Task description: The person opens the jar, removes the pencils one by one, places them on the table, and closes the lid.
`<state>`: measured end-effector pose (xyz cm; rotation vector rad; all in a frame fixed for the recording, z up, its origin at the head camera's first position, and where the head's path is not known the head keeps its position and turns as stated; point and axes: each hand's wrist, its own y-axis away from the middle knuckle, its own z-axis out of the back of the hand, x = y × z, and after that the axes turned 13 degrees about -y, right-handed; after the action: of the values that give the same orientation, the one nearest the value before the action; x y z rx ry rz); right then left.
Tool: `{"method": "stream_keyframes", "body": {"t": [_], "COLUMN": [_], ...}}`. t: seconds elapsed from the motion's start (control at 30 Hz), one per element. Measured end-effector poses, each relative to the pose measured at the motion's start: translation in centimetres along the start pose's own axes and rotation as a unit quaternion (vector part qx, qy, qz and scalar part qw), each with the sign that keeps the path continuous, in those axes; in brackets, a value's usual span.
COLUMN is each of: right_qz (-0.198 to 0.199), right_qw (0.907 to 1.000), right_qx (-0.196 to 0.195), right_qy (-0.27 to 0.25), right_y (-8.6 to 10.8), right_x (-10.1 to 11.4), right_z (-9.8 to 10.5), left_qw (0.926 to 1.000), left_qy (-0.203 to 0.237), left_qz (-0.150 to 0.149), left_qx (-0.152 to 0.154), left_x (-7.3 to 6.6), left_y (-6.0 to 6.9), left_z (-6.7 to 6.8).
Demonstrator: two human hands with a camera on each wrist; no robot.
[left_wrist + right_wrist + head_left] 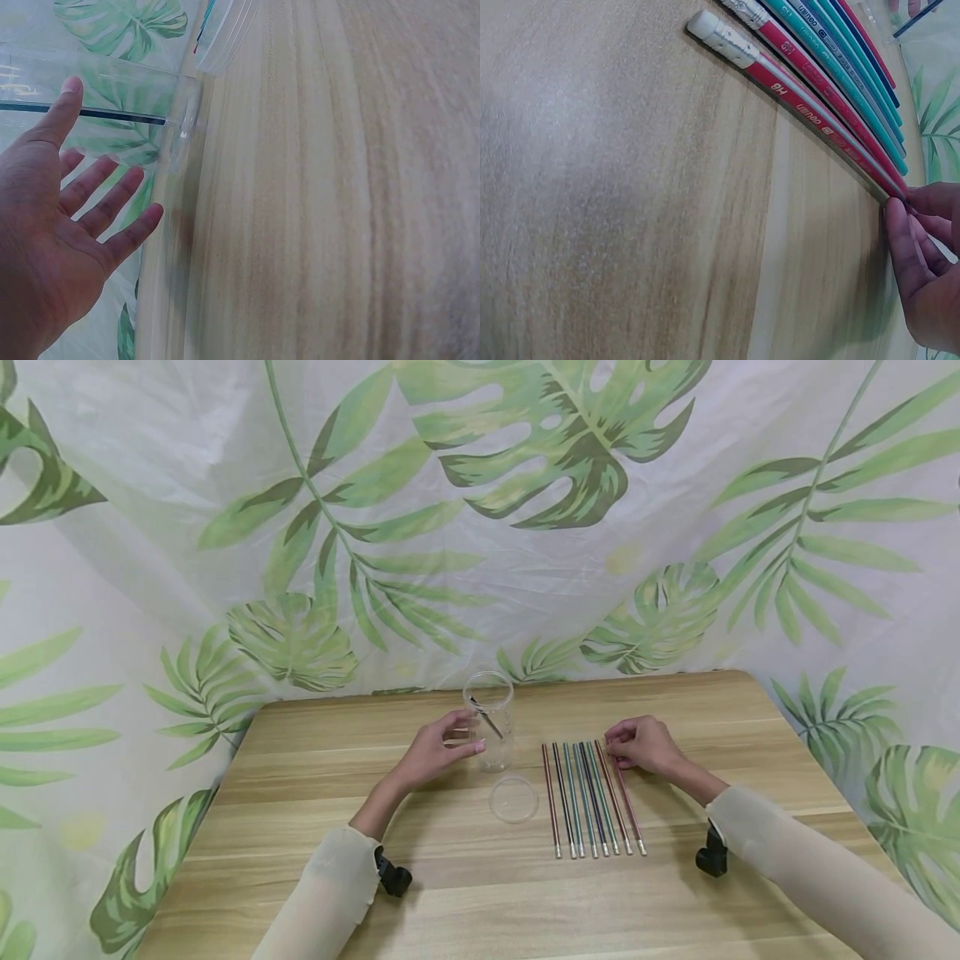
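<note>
A clear plastic cup (495, 755) stands upright on the table with one dark pencil (487, 720) leaning inside it. My left hand (435, 753) is at the cup's left side, thumb in front; in the left wrist view its fingers are spread and loosely extended, and I cannot tell whether they touch the cup. To the right, several pencils (585, 802) lie side by side, eraser ends towards me. My right hand (643, 745) pinches the far end of the rightmost red pencil (810, 105) between thumb and fingers. Its eraser end appears to lie on the table.
A round clear lid (513, 799) lies flat in front of the cup, left of the pencils. The wooden table (480, 902) reaches back to a leaf-printed cloth (525, 568). Black wrist devices (393, 877) hang below both sleeves.
</note>
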<state>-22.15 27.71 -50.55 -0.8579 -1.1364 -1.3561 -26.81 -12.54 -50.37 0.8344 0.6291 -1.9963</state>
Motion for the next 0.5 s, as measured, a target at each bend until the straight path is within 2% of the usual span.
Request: {"method": "stream_keyframes", "body": {"t": [0.5], "right_qz": [0.014], "right_qw": [0.9995], "right_qx": [-0.006], "right_qy": [0.029], "right_y": [-0.25], "right_x": [-0.24], "right_z": [-0.40], "left_qw": [1.0000], "left_qy": [0.006], "left_qz": [0.002], "left_qx": [-0.001], "left_x": [0.03], "left_y": [0.06], "left_z": [-0.10]}}
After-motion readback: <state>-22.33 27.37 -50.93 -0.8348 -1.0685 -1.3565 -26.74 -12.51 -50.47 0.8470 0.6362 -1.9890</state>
